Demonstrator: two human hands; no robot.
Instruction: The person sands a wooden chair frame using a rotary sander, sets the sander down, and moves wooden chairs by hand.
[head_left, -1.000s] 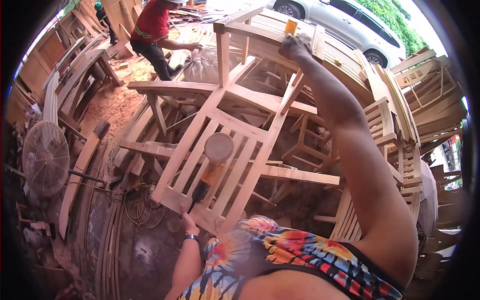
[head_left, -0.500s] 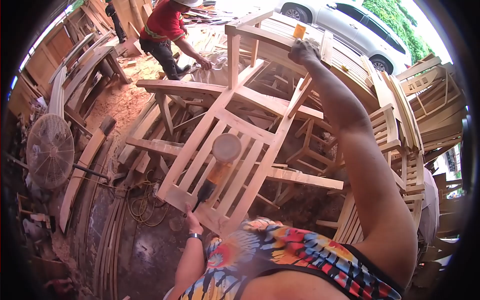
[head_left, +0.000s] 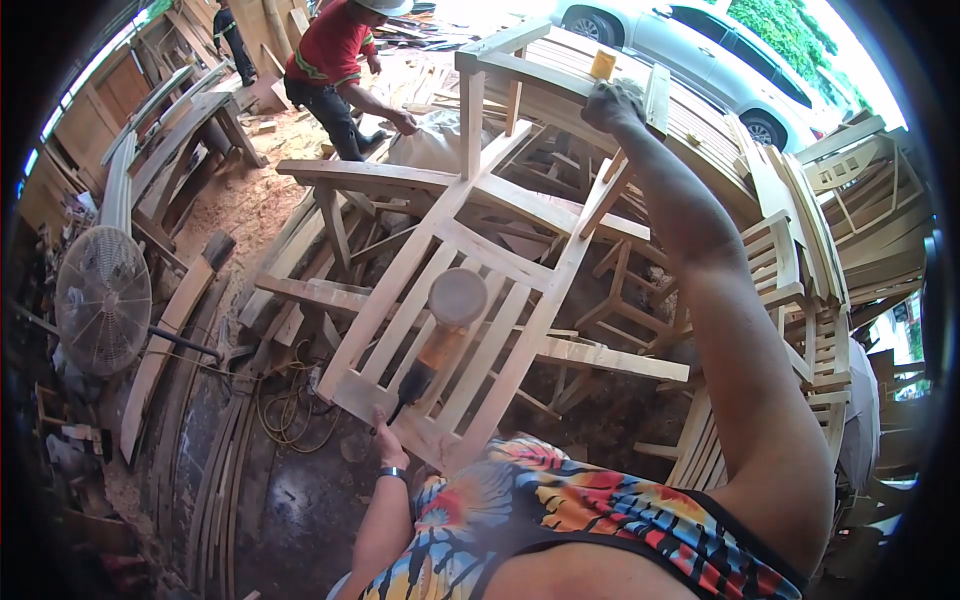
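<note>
A bare wooden chair (head_left: 360, 328) leans towards me, its slatted back and top rail nearest my body. My left hand (head_left: 388, 440) is closed at the top rail's edge, thumb showing, other fingers mostly hidden. Beside that thumb is the black end of an orange-and-black power tool (head_left: 432, 352) with a round pad, in front of the back slats. My right arm stretches forward; my right hand (head_left: 612, 106) is closed over the chair's far curved rail, and what its fingers hold is hidden. A small yellow block (head_left: 603, 65) sits just beyond the knuckles.
A person in a red shirt (head_left: 328, 48) bends over a pale sack (head_left: 437, 140). Another person (head_left: 230, 42) stands farther back. A fan (head_left: 103, 300) and curved planks are left, cords (head_left: 290, 408) lie on the floor. Chair frames and stacked wood fill the right; a car (head_left: 690, 60) is parked behind.
The whole view has shifted slightly right and down. My right hand has moved very little at the far rail. My left hand stays at the top rail.
</note>
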